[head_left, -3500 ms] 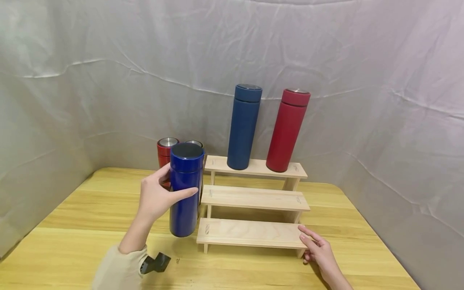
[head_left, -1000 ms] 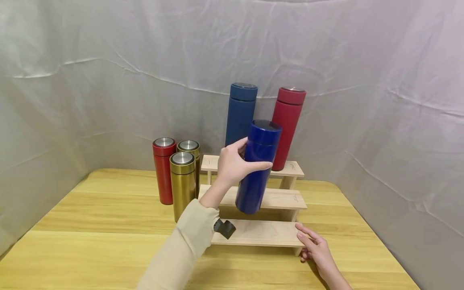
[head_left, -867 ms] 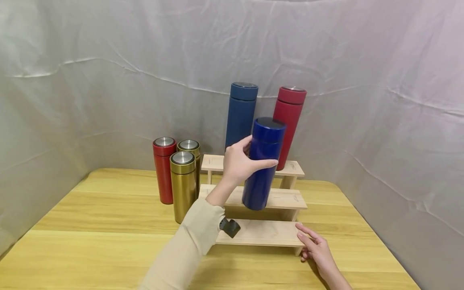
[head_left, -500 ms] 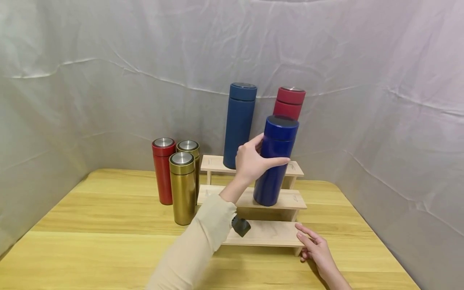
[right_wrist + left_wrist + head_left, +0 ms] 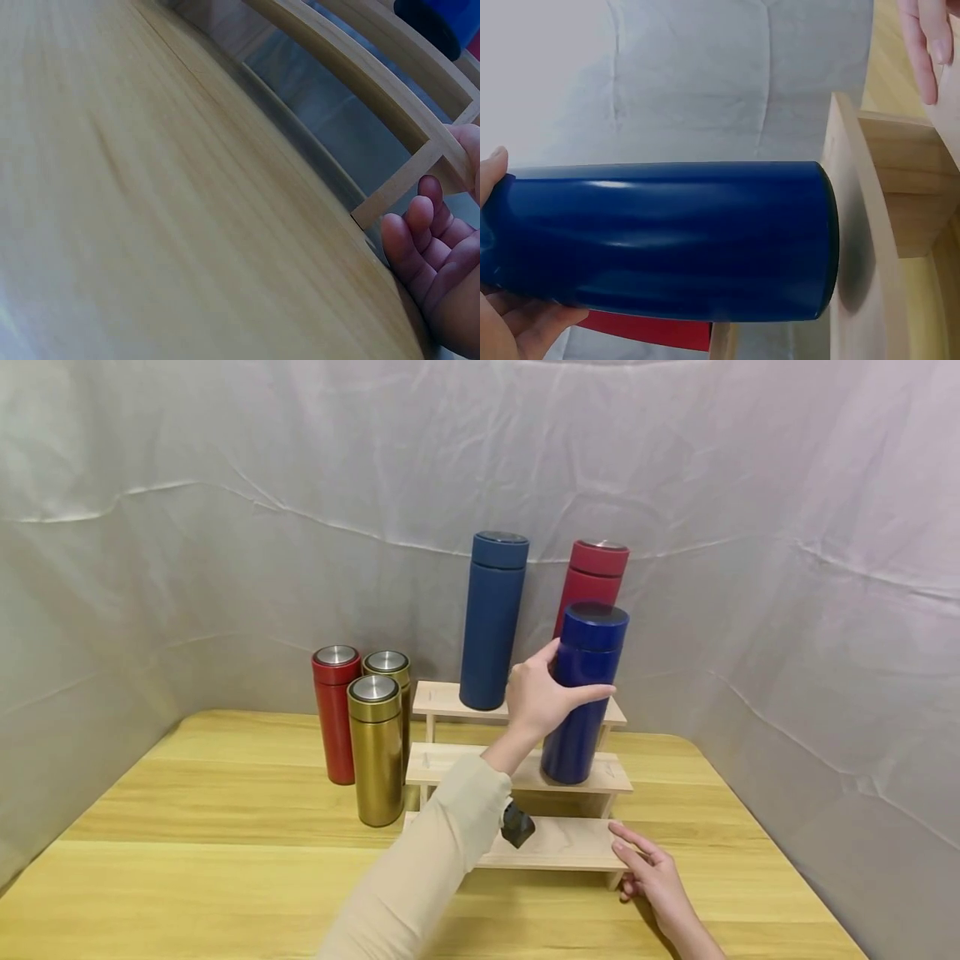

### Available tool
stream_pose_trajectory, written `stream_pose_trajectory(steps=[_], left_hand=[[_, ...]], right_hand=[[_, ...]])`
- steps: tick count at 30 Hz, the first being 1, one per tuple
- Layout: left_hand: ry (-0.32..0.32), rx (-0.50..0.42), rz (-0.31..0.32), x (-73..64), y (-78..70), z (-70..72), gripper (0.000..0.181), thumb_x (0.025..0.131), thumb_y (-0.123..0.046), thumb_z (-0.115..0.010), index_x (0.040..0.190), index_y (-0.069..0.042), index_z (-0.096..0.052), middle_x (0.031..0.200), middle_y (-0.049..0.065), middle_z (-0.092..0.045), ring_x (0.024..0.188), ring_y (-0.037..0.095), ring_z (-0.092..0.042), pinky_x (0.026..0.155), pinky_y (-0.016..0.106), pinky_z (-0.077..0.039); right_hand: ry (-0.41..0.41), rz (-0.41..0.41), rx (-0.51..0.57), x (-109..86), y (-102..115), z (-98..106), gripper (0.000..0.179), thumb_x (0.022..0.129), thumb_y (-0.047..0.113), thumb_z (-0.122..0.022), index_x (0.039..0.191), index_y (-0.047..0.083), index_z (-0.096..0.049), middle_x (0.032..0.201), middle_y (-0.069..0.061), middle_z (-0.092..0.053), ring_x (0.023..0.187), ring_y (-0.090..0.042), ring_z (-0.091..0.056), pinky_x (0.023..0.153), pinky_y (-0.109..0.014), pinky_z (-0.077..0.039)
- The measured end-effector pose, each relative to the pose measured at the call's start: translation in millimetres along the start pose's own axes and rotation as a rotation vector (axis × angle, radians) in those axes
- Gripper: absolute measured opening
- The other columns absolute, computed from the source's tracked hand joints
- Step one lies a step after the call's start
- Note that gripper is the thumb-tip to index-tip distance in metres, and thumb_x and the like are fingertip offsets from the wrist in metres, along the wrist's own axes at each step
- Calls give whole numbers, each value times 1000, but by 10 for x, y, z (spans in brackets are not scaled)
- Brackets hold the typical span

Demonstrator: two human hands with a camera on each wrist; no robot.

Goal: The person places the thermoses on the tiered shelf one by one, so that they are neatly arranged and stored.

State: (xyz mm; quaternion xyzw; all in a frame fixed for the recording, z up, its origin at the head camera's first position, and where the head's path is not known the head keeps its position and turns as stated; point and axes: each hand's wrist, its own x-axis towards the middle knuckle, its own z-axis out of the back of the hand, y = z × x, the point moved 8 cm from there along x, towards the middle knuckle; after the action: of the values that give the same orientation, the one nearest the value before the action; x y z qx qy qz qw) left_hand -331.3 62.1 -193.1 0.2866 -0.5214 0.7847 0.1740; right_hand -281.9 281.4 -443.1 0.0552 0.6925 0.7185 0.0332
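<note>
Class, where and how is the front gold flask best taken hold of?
Probably by the upper body of the front gold flask, just below the lid, coming from the near side: it stands upright, its body is a straight cylinder, and the red flask and rear gold flask stand close behind it.

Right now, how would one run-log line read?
left grip: glossy blue bottle over middle shelf, contact unclear; right grip: on bottom shelf; top shelf: matte blue bottle; crimson bottle: base hidden; table: red bottle, two gold bottles
</note>
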Motion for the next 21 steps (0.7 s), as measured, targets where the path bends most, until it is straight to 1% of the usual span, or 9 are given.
stream_pose_trajectory(steps=[3, 7, 9, 15, 21], left_hand=[[14, 27, 3, 2, 11, -51, 79, 57, -48, -80, 123, -13, -55, 107, 1, -63, 91, 13, -60, 65, 23, -45], [27, 43, 9, 6, 15, -97, 80, 57, -48, -80, 125, -13, -53, 112, 1, -61, 95, 14, -58, 68, 24, -45], [27, 46, 10, 8, 15, -110, 80, 57, -48, -80, 124, -14, -54, 112, 1, -61, 95, 14, -58, 68, 25, -45], [36, 58, 18, -5, 46, -177, 77, 58, -47, -79, 123, -13, -54, 108, 0, -63, 91, 14, -59, 68, 25, -43], [8, 62, 17, -9, 60, -190, 75, 58, -47, -79, 121, -14, -55, 105, 1, -64, 88, 14, -60, 65, 23, -42]], right_hand=[[5, -7, 2, 10, -7, -7, 28, 84, 15, -62, 111, 13, -63, 76, -2, -61, 39, -9, -42, 40, -25, -45], [8, -11, 3, 14, -9, -8, 28, 84, 15, -61, 112, 13, -63, 67, -4, -57, 38, -9, -42, 40, -25, -45], [7, -8, 1, 15, -6, -7, 27, 84, 15, -61, 111, 14, -63, 67, -5, -57, 38, -9, -42, 40, -25, -45], [-1, -6, 4, 12, -13, -1, 26, 84, 14, -61, 110, 15, -64, 72, -7, -61, 38, -8, -42, 39, -25, -45], [3, 4, 3, 7, 0, 1, 25, 85, 14, -60, 109, 15, -64, 75, -7, -63, 38, -8, -42, 39, -25, -44]])
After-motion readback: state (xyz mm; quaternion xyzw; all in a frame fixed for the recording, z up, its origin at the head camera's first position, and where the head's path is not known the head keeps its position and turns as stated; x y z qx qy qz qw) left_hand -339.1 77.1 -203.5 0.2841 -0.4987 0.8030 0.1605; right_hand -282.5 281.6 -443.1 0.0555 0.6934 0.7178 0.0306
